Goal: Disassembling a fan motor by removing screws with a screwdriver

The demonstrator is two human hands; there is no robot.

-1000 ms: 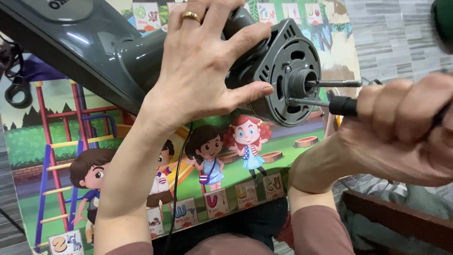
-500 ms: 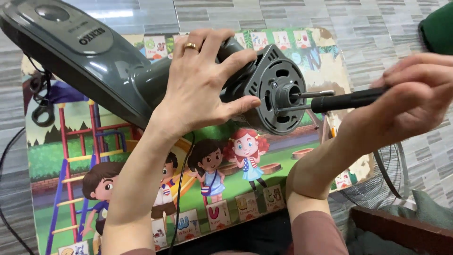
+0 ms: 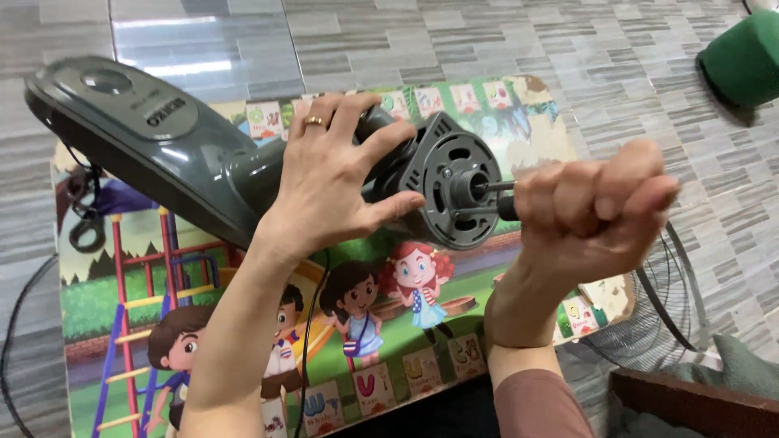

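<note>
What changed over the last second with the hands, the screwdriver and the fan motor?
The right hand drew in along the screwdriver toward the round motor face, so less of the tool shows. The view drifted, revealing more floor and the green object. The left hand stayed wrapped around the grey fan body, above the picture mat.

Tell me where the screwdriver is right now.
In the head view, right of centre: the right hand grips the screwdriver, its tip at the round face of the grey fan motor held by the left hand.
</note>
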